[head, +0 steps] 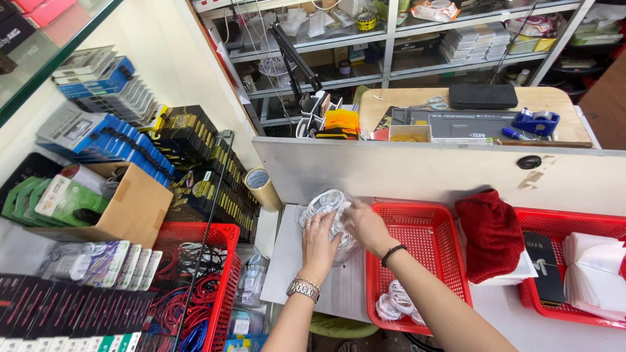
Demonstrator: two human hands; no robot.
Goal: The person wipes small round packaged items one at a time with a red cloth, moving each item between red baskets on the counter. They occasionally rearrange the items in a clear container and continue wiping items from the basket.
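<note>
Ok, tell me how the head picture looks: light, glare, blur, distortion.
Head view: bright, even light, soft shadows only; wide-lens bending curves the shelves and glass edge at the corners; the clear bag under the left hand and right hand glints; hands sharp, no motion blur.

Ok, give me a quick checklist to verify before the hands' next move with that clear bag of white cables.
1. Left hand on the clear bag: ok.
2. Right hand on the bag: ok.
3. Bag rests on the white board: ok.
4. Red basket beside the bag has free room: ok; a few white cable coils lie at its near end.
5. Bag mouth open or sealed: cannot tell.
</note>
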